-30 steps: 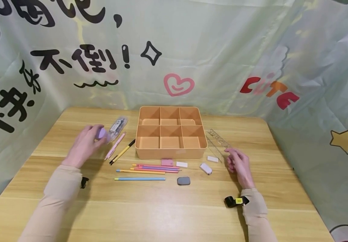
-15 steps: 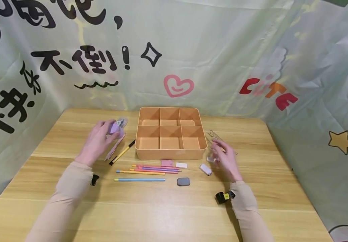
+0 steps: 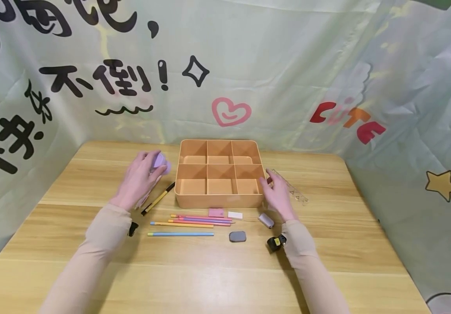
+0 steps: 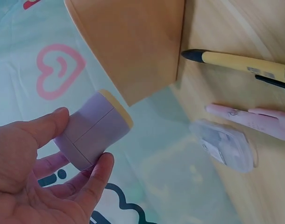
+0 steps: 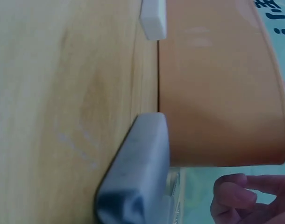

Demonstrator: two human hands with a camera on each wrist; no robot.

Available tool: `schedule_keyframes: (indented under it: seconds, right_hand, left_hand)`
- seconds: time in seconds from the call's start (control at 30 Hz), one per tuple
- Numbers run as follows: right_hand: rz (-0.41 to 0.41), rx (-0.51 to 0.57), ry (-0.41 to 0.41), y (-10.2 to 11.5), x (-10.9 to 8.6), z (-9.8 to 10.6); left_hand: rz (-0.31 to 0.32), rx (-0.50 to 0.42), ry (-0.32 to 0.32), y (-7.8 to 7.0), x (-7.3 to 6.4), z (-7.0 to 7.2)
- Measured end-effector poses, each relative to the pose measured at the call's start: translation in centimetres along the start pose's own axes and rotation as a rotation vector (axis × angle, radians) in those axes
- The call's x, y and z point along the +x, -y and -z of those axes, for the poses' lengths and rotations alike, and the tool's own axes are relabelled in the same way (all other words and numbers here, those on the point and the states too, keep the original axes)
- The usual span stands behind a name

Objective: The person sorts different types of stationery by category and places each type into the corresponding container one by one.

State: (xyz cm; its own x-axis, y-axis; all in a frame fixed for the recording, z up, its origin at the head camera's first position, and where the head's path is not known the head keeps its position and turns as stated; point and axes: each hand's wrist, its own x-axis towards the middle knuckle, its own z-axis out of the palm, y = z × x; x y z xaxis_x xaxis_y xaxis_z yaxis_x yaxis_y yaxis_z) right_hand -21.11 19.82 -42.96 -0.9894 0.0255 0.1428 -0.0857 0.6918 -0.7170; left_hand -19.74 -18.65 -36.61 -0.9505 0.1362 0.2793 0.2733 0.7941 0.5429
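Observation:
My left hand (image 3: pixel 137 181) pinches a small purple waisted case (image 4: pixel 93 130) with a pale yellow end, its thumb on one side and fingers on the other. In the left wrist view, it is held up in front of the curtain, near an orange box (image 4: pixel 138 42). My right hand (image 3: pixel 277 196) is at the right side of the six-compartment box (image 3: pixel 219 200), its thumb overlapping the rim in the head view. In the right wrist view, the loosely curled fingers (image 5: pixel 233 193) show beyond the box wall. A white-and-grey eraser-like block (image 5: pixel 138 163) lies close to the camera.
Several pencils (image 3: pixel 194 220), a pink block (image 3: pixel 216 212), a white block (image 3: pixel 235 215) and a grey rounded block (image 3: pixel 237 236) lie before the box. Left of it are a yellow pen (image 4: pixel 245 63), pink pen (image 4: pixel 254 121) and clear case (image 4: pixel 224 147). A transparent ruler (image 3: pixel 293 189) lies right.
My left hand has carried the purple case rightward, toward the box. My right hand has moved left from over the rulers to the box's right side. The box has not visibly moved.

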Motion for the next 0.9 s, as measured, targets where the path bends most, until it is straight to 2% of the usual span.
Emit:
schedule_keyframes:
  seconds: [0.3,0.47,0.67,0.9]
  right_hand:
    - [0.071,-0.067,-0.042,0.2,0.3,-0.4]
    - [0.072,-0.088,-0.054,0.4,-0.1,-0.6]
    - [0.073,-0.077,-0.082,0.7,-0.8,-0.8]
    - [0.06,-0.068,-0.106,0.8,-1.6,-0.9]
  left_hand:
    - [-0.006,-0.042,0.002,-0.7,0.9,-0.6]
    - [-0.026,-0.041,-0.008,-1.1,1.8,-1.0]
    - [-0.052,-0.037,-0.005,-1.8,3.3,-1.3]
    - [-0.082,0.013,0.052,-2.4,5.5,-1.7]
